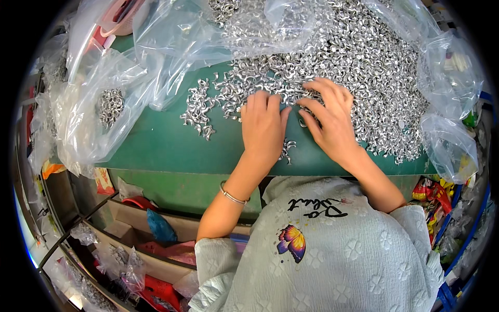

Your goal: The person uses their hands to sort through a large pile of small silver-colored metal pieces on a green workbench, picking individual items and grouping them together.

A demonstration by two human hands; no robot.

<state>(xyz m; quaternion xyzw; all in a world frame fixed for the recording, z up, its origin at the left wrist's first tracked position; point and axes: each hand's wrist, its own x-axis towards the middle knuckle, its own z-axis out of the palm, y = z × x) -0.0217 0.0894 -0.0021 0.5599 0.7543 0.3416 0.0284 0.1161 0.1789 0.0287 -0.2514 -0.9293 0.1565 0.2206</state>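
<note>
If you sweep hard, curved silver metal pieces [382,78] could spill past the flat green surface [171,148]'s near edge. Your left hand [261,125] is bunched, right hand [332,120] spread.

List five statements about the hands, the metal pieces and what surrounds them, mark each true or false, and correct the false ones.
1. The left hand and the right hand are both at the metal pieces on the tabletop. True.
2. The tabletop is white. False: it is green.
3. A bracelet is worn on the left arm. True.
4. Most of the metal pieces lie to the left of the left hand. False: most lie to its right.
5. The shirt bears a butterfly. True.
</note>
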